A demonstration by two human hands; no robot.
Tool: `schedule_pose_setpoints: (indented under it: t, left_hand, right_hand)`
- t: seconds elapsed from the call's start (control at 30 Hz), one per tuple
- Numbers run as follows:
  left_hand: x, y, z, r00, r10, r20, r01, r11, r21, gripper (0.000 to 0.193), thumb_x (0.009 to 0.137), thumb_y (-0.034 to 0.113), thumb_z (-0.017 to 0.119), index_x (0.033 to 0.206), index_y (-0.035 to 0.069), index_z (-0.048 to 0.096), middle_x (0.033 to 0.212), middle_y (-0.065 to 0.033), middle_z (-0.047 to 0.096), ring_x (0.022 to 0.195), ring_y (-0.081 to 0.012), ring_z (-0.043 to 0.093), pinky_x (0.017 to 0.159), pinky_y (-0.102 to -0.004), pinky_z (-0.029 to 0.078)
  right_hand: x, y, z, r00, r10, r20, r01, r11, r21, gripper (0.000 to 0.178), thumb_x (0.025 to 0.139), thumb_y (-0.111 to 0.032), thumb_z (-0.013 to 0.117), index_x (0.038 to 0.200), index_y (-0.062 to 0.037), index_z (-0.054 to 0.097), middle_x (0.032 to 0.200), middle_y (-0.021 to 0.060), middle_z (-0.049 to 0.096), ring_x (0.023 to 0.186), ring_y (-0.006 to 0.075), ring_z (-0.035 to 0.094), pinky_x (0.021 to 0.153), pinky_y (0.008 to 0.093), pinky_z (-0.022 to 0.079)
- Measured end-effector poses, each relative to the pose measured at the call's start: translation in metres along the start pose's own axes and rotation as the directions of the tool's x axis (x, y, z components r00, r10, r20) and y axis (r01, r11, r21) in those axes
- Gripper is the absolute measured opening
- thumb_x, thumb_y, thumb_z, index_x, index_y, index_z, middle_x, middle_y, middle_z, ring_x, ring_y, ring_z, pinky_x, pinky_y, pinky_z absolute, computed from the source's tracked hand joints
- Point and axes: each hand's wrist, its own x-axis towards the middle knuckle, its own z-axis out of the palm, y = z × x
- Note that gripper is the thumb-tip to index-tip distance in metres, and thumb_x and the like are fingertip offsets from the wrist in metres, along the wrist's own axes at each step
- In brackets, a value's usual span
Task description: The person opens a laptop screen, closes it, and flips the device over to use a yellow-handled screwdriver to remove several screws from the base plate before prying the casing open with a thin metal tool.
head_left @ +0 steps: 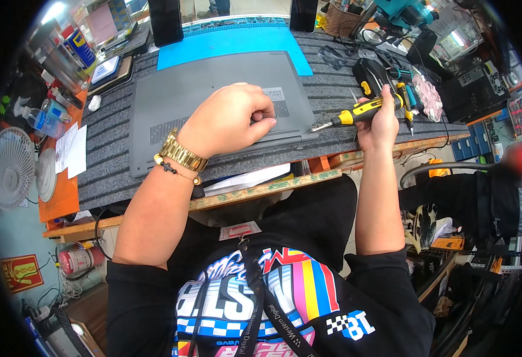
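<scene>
A grey laptop (183, 98) lies bottom side up on a ribbed grey mat, its vents and a white label showing. Above its middle is my left hand (234, 116), with a gold watch on the wrist; the fingers are curled in and closed, and whatever they may hold is hidden. My right hand (382, 122) grips a yellow and black power screwdriver (365, 111) just past the laptop's right edge. The metal bit of the screwdriver points left, toward the laptop's near right corner.
A blue work mat (237, 47) lies behind the laptop. Right of it are a black and yellow tool (371, 77), several hand tools and a crumpled pink cloth (427, 98). A white fan (12, 166) and papers (70, 152) stand left. The bench's wooden edge (267, 193) runs close before me.
</scene>
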Motion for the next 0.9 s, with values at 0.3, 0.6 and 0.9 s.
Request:
schedule_pose_setpoints:
  t: [0.3,0.6,0.9]
  left_hand:
    - [-0.0009,-0.0016,-0.0004,1.0,-0.003,-0.012,0.003,1.0,-0.009,0.011,0.088,0.014,0.078,0.086,0.004,0.074,0.081,-0.0103,0.069,0.079,-0.0277,0.067,0.072,-0.0399,0.055]
    - [-0.0019,-0.0022,0.0009,1.0,0.014,-0.018,-0.014,1.0,-0.014,0.011,0.088,0.014,0.078,0.086,0.004,0.074,0.081,-0.0104,0.069,0.078,-0.0288,0.066,0.072,-0.0407,0.054]
    - [-0.0017,-0.0018,-0.0002,1.0,0.004,-0.007,-0.004,1.0,-0.009,0.011,0.089,0.015,0.077,0.086,0.005,0.074,0.081,-0.0102,0.069,0.079,-0.0287,0.066,0.073,-0.041,0.054]
  right_hand:
    - [-0.0032,-0.001,0.0036,1.0,0.003,0.005,-0.003,1.0,-0.022,0.047,0.103,-0.047,0.07,0.121,-0.0054,0.059,0.084,0.0125,0.072,0.069,0.0217,0.071,0.056,0.0325,0.057]
    - [-0.0003,-0.0024,-0.0004,1.0,-0.005,-0.031,0.005,1.0,-0.006,0.046,0.103,-0.047,0.071,0.117,-0.0045,0.062,0.085,0.013,0.072,0.072,0.0232,0.072,0.059,0.0355,0.059]
    - [-0.0046,0.0018,0.0076,0.999,0.017,0.029,-0.018,1.0,0.003,0.05,0.103,-0.048,0.07,0.123,-0.0037,0.059,0.088,0.0131,0.071,0.074,0.0238,0.072,0.06,0.0366,0.061]
